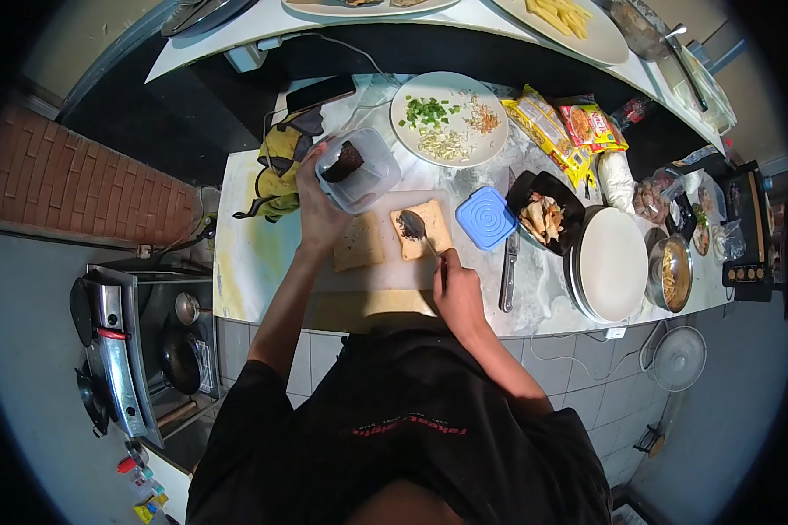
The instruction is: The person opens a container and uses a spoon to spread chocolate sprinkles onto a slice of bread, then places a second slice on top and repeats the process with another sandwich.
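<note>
Tilted in the grip of my left hand [317, 206] is a clear plastic container [375, 179] with a dark brown crumbly mass [345, 162] inside. My right hand [460, 296] is closed round the handle of a spoon [413, 227]. The spoon's bowl is over the right bread slice [438, 220], where dark bits show. A second bread slice [359, 245], with a few dark specks, lies to the left, below the container. Both slices are on a pale cutting board [394, 278]. A square blue lid [486, 219] lies to the right of the board.
Beyond the board stands a plate [451, 156] of chopped vegetables. Rightward are a knife [507, 280], a black bowl of cooked pieces [565, 197], stacked plates [613, 262], a metal bowl [674, 276] and food packets [591, 127]. A gas stove [114, 350] stands at the left.
</note>
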Available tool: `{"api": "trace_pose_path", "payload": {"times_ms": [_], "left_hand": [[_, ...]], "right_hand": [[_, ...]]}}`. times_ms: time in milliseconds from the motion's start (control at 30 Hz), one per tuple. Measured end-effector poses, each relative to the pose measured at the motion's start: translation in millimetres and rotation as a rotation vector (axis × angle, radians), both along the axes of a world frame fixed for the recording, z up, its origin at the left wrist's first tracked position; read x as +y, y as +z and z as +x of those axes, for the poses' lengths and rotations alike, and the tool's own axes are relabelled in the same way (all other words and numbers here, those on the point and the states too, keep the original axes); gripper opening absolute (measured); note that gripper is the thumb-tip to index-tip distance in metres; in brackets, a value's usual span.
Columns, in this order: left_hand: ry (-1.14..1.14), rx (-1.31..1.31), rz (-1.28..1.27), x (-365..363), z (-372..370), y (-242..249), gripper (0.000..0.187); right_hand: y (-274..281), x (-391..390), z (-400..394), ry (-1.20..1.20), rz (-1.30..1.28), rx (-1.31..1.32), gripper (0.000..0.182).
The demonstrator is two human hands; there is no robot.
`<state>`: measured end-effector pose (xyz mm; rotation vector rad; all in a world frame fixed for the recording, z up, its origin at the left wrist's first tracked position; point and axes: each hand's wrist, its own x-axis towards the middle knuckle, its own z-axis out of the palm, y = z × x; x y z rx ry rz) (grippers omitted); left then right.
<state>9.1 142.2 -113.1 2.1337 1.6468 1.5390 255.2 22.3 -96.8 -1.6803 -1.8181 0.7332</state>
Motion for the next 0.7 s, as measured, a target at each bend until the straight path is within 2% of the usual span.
{"api": "trace_pose_path", "payload": {"times_ms": [533, 700], "left_hand": [[-0.004, 0.061, -0.035, -4.0, -8.4, 2.5, 0.113], [-0.013, 0.009, -0.012, 0.7, -11.2, -1.8, 0.112]], "right_hand": [[13.1, 13.6, 6.4, -0.016, 0.057, -0.050, 0.007], [15.2, 65.5, 55.0, 0.152, 0.192, -0.154, 0.016]]}}
